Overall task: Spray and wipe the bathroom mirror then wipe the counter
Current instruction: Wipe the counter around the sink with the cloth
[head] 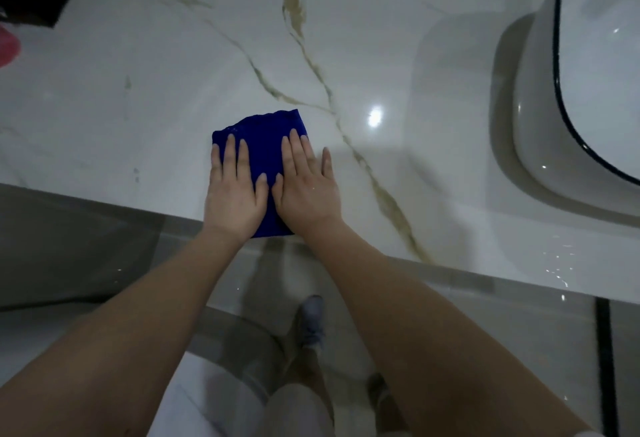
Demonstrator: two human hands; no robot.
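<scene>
Both hands lie flat, fingers straight, on the folded blue cloth [259, 159] near the front edge of the marble surface [138, 90]: left hand [233, 190] and right hand [304, 190] side by side, likely spreading pressure for a wide wiping stroke. The basin [588, 90] sits well apart, to the right.

Bare forearms [145, 315], pale shorts [298, 409], grey shoes [311, 322].

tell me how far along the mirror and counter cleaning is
Done: cannot say for the mirror, which is out of view. In hand: wiping the counter, with the left hand and right hand pressing flat on the blue cloth near its front edge. Left: probably the stretch by the basin, where water droplets sit near the front edge.
</scene>
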